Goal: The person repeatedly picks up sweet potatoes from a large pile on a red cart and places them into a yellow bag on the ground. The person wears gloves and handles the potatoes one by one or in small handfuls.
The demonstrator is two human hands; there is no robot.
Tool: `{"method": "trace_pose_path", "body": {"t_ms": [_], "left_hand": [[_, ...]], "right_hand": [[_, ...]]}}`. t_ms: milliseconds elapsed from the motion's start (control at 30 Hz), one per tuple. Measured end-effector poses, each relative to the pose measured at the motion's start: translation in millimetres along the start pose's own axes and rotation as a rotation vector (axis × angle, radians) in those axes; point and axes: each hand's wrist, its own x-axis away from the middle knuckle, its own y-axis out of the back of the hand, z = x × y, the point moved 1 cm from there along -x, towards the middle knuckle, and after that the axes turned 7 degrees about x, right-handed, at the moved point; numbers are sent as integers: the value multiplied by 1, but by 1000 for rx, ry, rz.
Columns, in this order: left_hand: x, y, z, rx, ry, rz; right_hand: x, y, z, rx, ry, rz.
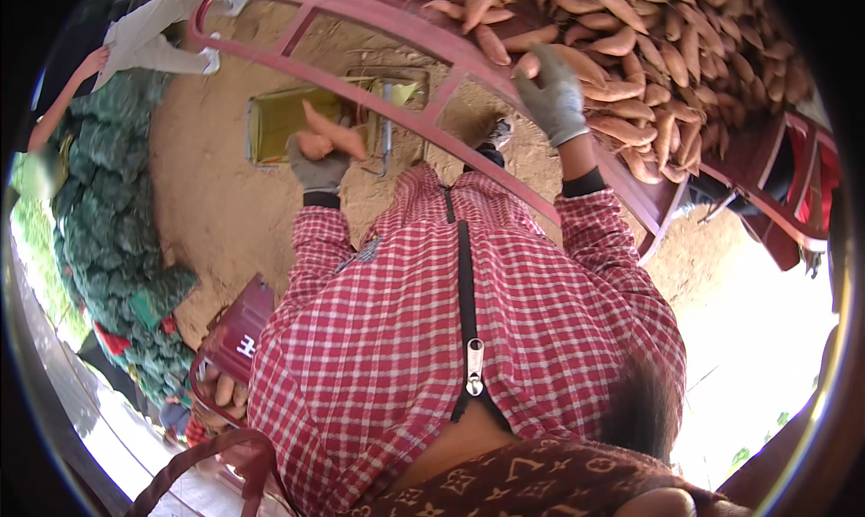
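Observation:
My left hand (317,174), in a grey work glove, grips sweet potatoes (341,137) above the dirt floor, to the left of a red metal rail. At least two are in it, one long and pointed. My right hand (555,101), also gloved, reaches to the near edge of a large heap of sweet potatoes (669,57). Its thumb and fingers curl around one sweet potato (528,65), partly hidden by the glove. The heap lies on a red metal cart bed (466,47).
The red rail (378,101) crosses before me. Beyond it, a yellow-lined crate (280,128) stands on the dirt floor (209,199). Filled green mesh sacks (108,193) are stacked at left, near a person (145,41). Behind my left arm, a red cart (240,321) holds more sweet potatoes.

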Motion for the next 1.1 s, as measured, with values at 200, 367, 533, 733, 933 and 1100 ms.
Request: {"method": "trace_pose_path", "body": {"t_ms": [200,367,533,733,933,1100], "left_hand": [[-20,-61,14,-291,-65,-755],[-41,-125,48,-1036,-838,-20],[-50,-222,164,-1531,-520,628],[-112,-282,257,-2101,-316,670],[-187,-270,299,-2609,-69,595],[-185,-291,265,-2667,175,616]], "right_hand": [[-18,22,-101,546,-296,243],[-24,19,-98,-18,-400,22],[-24,-12,-51,-444,-386,-53],[-7,5,-73,-1459,-696,-270],[18,20,-71,-1558,-613,-140],[28,-12,-29,-1941,-681,-31]]}}
